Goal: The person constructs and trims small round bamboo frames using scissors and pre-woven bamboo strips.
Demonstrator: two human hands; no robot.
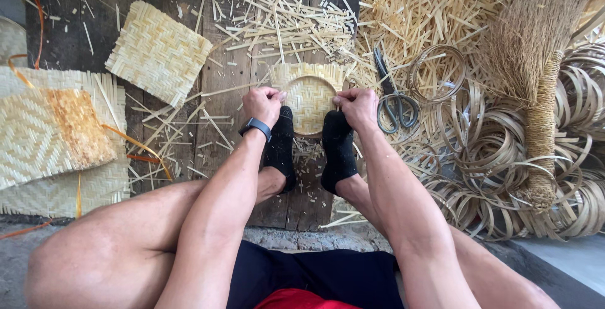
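Seen from above, from a camera on the head: a person sits on dark wooden floorboards [170,6] with knees bent and both feet in black socks [338,151] set close together.

Between the toes and just beyond them lies a small round shallow basket of pale woven bamboo [309,98], its upper rim still ragged with loose strip ends. The left hand [262,104], with a black band on its wrist [255,127], pinches the basket's left edge; its fingers are curled tight on the rim. The right hand [357,106] grips the right edge in the same way, fingers closed narrowly on the weave. Both hands touch the basket, and the toes of the socks press against its near side.

Just beyond the right fingers lies a pair of grey metal scissors [394,98], blades pointing away. Next to them is a thin coiled bamboo ring [437,72]. Further out on that side are heaps of looped bamboo strips [491,157] and a straw hand broom with a bound handle [535,82].

Beyond the fingertips of both hands, cut bamboo slivers [283,22] litter the boards. Well out from the left fingers lie a square woven bamboo mat [157,53] and a larger stack of flat woven mats [50,139], with thin orange strips [135,145] across them.
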